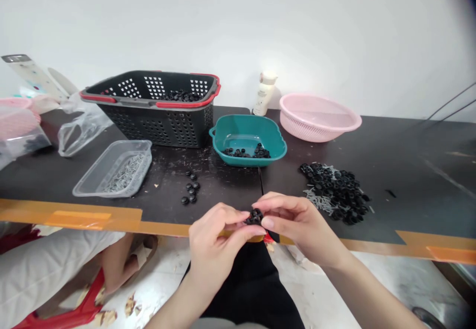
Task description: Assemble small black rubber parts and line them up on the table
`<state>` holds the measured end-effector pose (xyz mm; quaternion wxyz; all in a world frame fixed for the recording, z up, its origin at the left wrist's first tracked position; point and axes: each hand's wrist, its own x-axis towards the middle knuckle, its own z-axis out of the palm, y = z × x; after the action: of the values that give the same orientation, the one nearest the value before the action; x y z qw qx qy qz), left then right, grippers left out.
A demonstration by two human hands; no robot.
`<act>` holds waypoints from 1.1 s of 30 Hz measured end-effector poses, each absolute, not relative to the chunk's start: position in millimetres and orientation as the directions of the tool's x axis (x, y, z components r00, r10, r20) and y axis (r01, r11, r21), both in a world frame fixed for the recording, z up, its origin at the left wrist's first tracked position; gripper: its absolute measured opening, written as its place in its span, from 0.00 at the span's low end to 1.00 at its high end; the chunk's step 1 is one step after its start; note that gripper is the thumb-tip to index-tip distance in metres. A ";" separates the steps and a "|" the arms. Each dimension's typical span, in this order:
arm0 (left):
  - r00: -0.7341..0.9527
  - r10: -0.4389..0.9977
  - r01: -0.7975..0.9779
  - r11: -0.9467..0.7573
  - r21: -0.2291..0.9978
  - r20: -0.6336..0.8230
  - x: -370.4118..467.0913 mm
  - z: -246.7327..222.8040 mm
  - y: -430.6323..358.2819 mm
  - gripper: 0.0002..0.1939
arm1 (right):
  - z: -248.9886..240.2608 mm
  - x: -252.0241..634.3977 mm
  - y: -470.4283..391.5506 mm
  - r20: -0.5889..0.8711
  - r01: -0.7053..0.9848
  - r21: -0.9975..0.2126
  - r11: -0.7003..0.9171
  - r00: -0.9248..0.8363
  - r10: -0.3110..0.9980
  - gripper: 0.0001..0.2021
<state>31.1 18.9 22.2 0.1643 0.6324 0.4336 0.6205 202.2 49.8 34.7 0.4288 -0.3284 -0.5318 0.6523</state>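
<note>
Both hands met just over the table's near edge, the left hand [213, 237] and right hand [293, 220] each pinching the same small black round part [255, 216] between thumb and fingertips. A pile of like parts mixed with pale pins [334, 190] lay right of them; a teal bowl [248, 133] sat farther back, mid-table.
</note>
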 end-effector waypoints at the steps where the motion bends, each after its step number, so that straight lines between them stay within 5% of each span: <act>1: -0.144 0.751 0.346 -0.572 0.744 0.645 31.0 22.0 19.0 0.08 | 35.2 202.0 49.8 0.030 -0.211 -0.975 -0.066 -0.420 0.907 0.08; 13: -0.121 0.741 0.330 -0.598 0.731 0.661 28.6 18.7 21.2 0.09 | 36.5 202.2 51.3 0.072 -0.236 -0.971 -0.046 -0.466 0.882 0.09; 26: -0.004 0.721 0.305 -0.659 0.688 0.693 26.2 24.4 30.8 0.22 | 40.3 199.0 45.6 -0.057 -0.269 -0.923 -0.274 -0.609 0.791 0.11; 29: -0.049 0.680 0.293 -0.690 0.661 0.732 28.7 22.3 31.3 0.21 | 38.7 196.1 44.5 -0.143 -0.243 -0.910 -0.336 -0.576 0.805 0.09; 33: -0.114 0.664 0.286 -0.691 0.664 0.739 30.3 18.9 32.5 0.19 | 35.4 191.8 39.2 -0.068 -0.291 -0.931 -0.222 -0.458 0.887 0.13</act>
<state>30.3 32.5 18.9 0.1450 0.6497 0.3656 0.6506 191.8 39.2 35.4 0.4123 -0.3180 -0.4682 0.7139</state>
